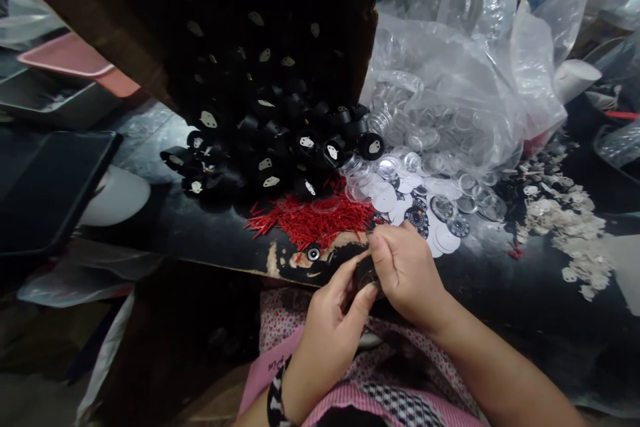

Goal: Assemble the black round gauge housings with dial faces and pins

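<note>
Close to the table's front edge, my left hand is closed around a small dark round part, thumb and fingers at its sides. My right hand is bent over the same part with its fingers pressed together at the top; whatever they pinch is hidden. Just beyond the hands lies a heap of thin red plastic pieces. White discs and black printed dials are scattered beyond my right hand. A small black-and-white ring rests left of my hands.
Black round housings with pale tags spill from a tipped cardboard box. Clear round covers spill from a plastic bag. Small pale flat pieces are heaped at right. A white round container stands at left.
</note>
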Demonstrator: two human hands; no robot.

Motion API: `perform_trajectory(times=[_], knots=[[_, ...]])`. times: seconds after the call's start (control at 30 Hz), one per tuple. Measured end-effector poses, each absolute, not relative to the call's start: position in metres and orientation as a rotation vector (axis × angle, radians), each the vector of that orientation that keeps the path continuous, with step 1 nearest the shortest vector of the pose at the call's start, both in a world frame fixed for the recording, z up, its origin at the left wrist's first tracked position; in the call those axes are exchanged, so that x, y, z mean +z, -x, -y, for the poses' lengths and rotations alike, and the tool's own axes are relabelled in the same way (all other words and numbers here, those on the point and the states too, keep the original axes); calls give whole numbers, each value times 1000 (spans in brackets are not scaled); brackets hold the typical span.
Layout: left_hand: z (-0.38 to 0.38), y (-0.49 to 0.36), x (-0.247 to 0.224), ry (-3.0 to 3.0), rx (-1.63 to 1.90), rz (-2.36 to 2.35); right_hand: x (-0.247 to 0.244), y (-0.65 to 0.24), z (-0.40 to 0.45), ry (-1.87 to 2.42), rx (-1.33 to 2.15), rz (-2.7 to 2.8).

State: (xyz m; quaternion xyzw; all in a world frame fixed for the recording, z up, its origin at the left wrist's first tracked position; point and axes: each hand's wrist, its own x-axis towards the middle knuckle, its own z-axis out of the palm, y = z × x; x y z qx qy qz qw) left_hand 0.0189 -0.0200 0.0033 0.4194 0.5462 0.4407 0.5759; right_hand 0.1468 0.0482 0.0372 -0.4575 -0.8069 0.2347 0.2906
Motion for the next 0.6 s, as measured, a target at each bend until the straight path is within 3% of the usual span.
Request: perform_trajectory(times=[0.3, 0.43, 0.6], knots=[[66, 37, -18, -844, 876, -1429, 26, -128, -37, 962, 975, 2292], [96, 101, -46, -767, 978, -1875, 29, -131, -40, 978, 1149, 2143], [55, 134, -29, -1231, 1150, -2144, 32, -127, -40, 932, 1166, 2231]])
